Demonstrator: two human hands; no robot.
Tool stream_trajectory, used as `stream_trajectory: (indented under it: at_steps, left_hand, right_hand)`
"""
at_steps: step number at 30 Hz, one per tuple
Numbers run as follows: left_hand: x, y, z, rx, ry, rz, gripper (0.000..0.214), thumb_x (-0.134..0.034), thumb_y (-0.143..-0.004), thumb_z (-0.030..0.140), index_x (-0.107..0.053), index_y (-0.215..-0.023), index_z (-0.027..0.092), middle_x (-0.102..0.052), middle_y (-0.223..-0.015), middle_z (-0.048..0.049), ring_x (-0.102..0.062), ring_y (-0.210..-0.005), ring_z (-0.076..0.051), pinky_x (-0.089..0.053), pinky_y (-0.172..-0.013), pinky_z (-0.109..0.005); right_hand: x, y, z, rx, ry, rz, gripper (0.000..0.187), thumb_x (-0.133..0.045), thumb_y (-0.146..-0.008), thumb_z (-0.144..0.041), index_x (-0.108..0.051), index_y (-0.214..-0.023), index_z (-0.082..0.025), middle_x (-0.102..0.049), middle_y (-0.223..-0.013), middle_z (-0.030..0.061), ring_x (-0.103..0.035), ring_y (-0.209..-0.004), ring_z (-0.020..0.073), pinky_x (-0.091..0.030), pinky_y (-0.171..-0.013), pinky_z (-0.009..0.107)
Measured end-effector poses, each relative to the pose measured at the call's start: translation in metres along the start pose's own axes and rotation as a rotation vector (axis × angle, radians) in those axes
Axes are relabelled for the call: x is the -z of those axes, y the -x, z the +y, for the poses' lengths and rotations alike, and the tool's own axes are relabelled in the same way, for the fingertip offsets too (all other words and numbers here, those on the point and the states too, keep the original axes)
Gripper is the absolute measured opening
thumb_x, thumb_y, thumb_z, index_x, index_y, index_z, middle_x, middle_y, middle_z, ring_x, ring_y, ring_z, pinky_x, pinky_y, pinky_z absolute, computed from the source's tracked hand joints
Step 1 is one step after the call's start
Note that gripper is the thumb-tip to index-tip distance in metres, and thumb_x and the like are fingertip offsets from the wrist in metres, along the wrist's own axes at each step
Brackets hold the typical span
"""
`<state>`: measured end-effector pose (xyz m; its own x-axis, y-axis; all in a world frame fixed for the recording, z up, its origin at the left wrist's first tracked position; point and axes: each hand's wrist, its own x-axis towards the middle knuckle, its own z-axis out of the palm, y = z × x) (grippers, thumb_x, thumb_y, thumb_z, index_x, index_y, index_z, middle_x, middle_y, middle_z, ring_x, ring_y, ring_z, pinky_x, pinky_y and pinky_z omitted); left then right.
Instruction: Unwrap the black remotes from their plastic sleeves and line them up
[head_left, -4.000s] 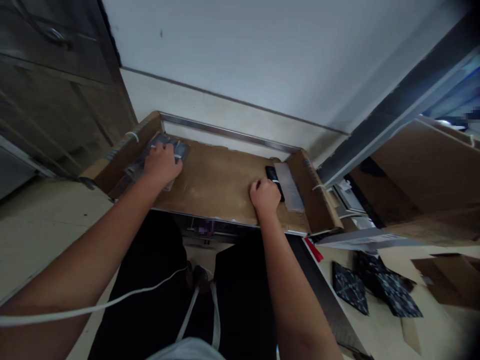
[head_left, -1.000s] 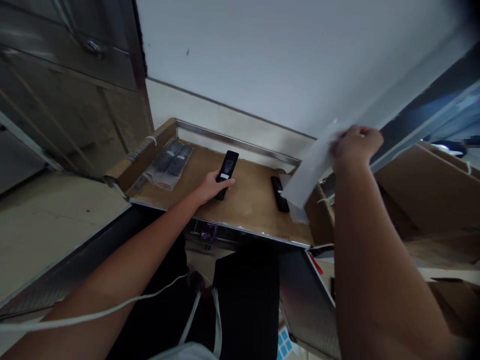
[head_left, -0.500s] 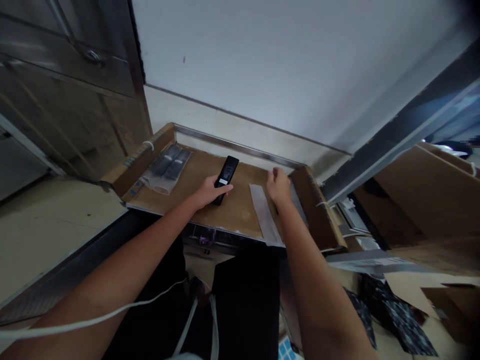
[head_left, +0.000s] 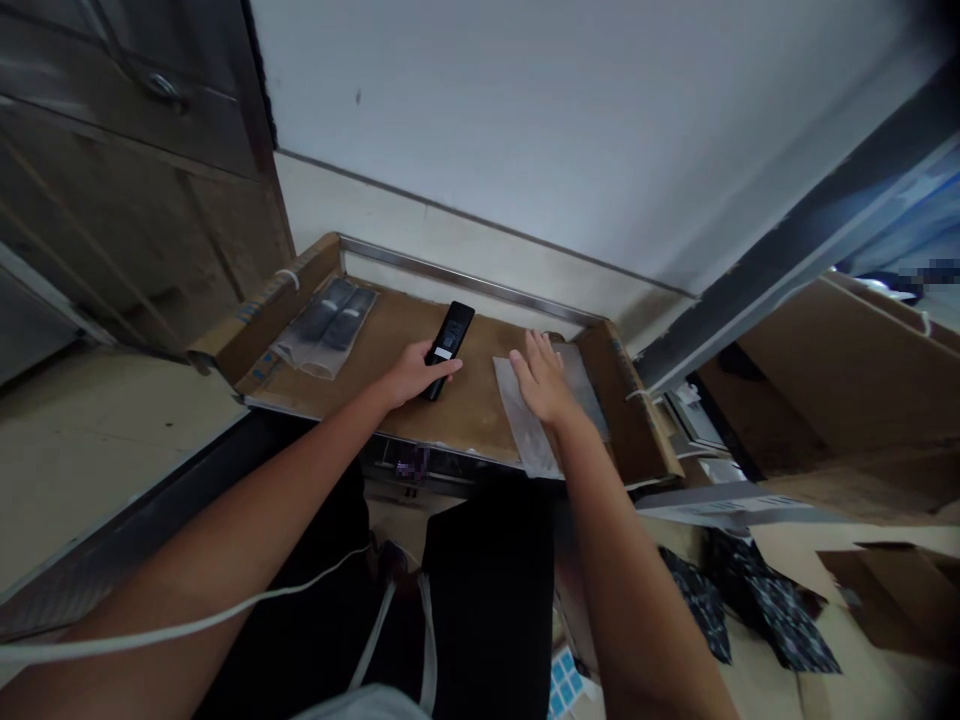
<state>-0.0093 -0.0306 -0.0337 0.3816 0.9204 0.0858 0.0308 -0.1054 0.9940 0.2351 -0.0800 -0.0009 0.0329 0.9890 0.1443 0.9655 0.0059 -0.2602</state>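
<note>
My left hand point(head_left: 414, 375) is closed around the lower part of a slim black device point(head_left: 452, 338), shaped like a remote control, with a small white label on its face. The device tilts over the cardboard-lined tray point(head_left: 405, 425). To the right, my right hand point(head_left: 541, 380) is open, fingers outstretched, over a translucent whitish plastic sleeve point(head_left: 525, 440); part of the sleeve is hidden under it. At the tray's left lie similar dark items point(head_left: 330, 315) with white bands, inside a clear sleeve.
Cardboard side walls point(head_left: 637, 400) bound the tray, and a metal rail point(head_left: 450, 275) runs along its back. A white cable point(head_left: 187, 628) crosses over my left forearm. Large cardboard boxes point(head_left: 862, 380) stand at the right, with dark patterned bags point(head_left: 780, 610) on the floor.
My right hand has gone from curled to spread out over the plastic sleeve, which now lies wider. My left hand still holds the black device. The view has shifted slightly.
</note>
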Motion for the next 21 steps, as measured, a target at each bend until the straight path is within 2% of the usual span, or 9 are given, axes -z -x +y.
stream_trajectory:
  at_steps: [5, 7, 9, 11, 12, 15, 17, 18, 21]
  left_hand:
    - [0.000, -0.002, -0.003, 0.011, 0.011, 0.016, 0.045, -0.078, -0.074, 0.054, -0.063, -0.089, 0.015, -0.067, -0.075, -0.0037, -0.059, -0.065, -0.015, -0.042, -0.059, -0.026]
    - [0.000, -0.001, -0.003, -0.002, 0.008, 0.015, 0.044, -0.078, -0.074, 0.054, -0.063, -0.088, 0.015, -0.067, -0.074, -0.0035, -0.059, -0.066, -0.015, -0.042, -0.059, -0.025]
    - [0.000, 0.000, -0.002, -0.003, 0.017, 0.012, 0.044, -0.078, -0.074, 0.053, -0.064, -0.088, 0.015, -0.067, -0.075, -0.0038, -0.059, -0.067, -0.015, -0.042, -0.060, -0.025]
    - [0.000, 0.001, 0.000, 0.008, 0.022, 0.013, 0.044, -0.079, -0.074, 0.053, -0.064, -0.088, 0.014, -0.068, -0.075, -0.0042, -0.060, -0.068, -0.015, -0.042, -0.061, -0.026]
    - [0.000, 0.001, 0.001, 0.012, 0.024, 0.013, 0.043, -0.079, -0.074, 0.053, -0.064, -0.088, 0.014, -0.068, -0.075, -0.0043, -0.060, -0.068, -0.015, -0.043, -0.062, -0.026]
    - [0.000, 0.002, 0.002, 0.016, 0.030, 0.013, 0.042, -0.078, -0.074, 0.052, -0.065, -0.089, 0.014, -0.068, -0.075, -0.0043, -0.060, -0.068, -0.015, -0.043, -0.062, -0.026]
    - [0.000, 0.002, 0.001, 0.011, 0.020, 0.015, 0.042, -0.078, -0.075, 0.051, -0.065, -0.088, 0.014, -0.068, -0.075, -0.0043, -0.060, -0.068, -0.015, -0.042, -0.062, -0.026]
    - [0.000, 0.001, 0.001, 0.008, 0.009, 0.016, 0.041, -0.078, -0.075, 0.052, -0.065, -0.087, 0.014, -0.068, -0.075, -0.0043, -0.059, -0.068, -0.015, -0.042, -0.062, -0.026]
    - [0.000, 0.001, 0.000, 0.005, -0.004, 0.008, 0.041, -0.077, -0.075, 0.051, -0.065, -0.088, 0.015, -0.068, -0.076, -0.0046, -0.060, -0.068, -0.015, -0.043, -0.061, -0.026]
  right_hand:
    - [-0.022, 0.024, -0.004, 0.037, 0.127, -0.162, 0.070, -0.027, -0.103, -0.058, -0.027, -0.160, -0.018, -0.021, -0.168, 0.0122, -0.015, -0.156, 0.0288, -0.014, -0.124, 0.057]
    - [-0.026, 0.028, -0.010, 0.053, 0.119, -0.114, 0.065, -0.029, -0.104, -0.054, -0.032, -0.158, -0.018, -0.025, -0.167, 0.0120, -0.018, -0.155, 0.0291, -0.018, -0.123, 0.056]
    - [-0.016, 0.034, -0.016, 0.037, 0.105, 0.014, 0.061, -0.033, -0.104, -0.047, -0.038, -0.155, -0.014, -0.034, -0.162, 0.0162, -0.028, -0.152, 0.0300, -0.026, -0.120, 0.053]
    - [0.003, 0.048, -0.021, -0.065, 0.129, 0.156, 0.056, -0.039, -0.102, -0.042, -0.048, -0.147, -0.009, -0.052, -0.148, 0.0233, -0.046, -0.141, 0.0321, -0.037, -0.113, 0.049]
    - [0.013, 0.058, -0.022, -0.168, 0.155, 0.185, 0.052, -0.041, -0.101, -0.042, -0.055, -0.139, -0.008, -0.062, -0.134, 0.0253, -0.056, -0.130, 0.0336, -0.043, -0.106, 0.048]
    - [0.035, 0.103, -0.014, -0.494, 0.147, 0.036, 0.044, -0.049, -0.097, -0.050, -0.072, -0.104, -0.013, -0.073, -0.095, 0.0233, -0.071, -0.096, 0.0342, -0.051, -0.084, 0.044]
    - [0.033, 0.136, -0.004, -0.667, -0.057, -0.063, 0.050, -0.051, -0.094, -0.060, -0.071, -0.081, -0.017, -0.073, -0.082, 0.0196, -0.071, -0.078, 0.0280, -0.051, -0.071, 0.036]
    - [0.028, 0.150, 0.000, -0.754, -0.268, -0.122, 0.053, -0.049, -0.094, -0.062, -0.070, -0.075, -0.017, -0.073, -0.077, 0.0173, -0.069, -0.068, 0.0238, -0.049, -0.063, 0.032]
    - [-0.001, 0.177, 0.001, -1.004, -0.975, -0.152, 0.058, -0.041, -0.096, -0.062, -0.069, -0.080, -0.015, -0.076, -0.083, 0.0144, -0.065, -0.056, 0.0158, -0.044, -0.050, 0.024]
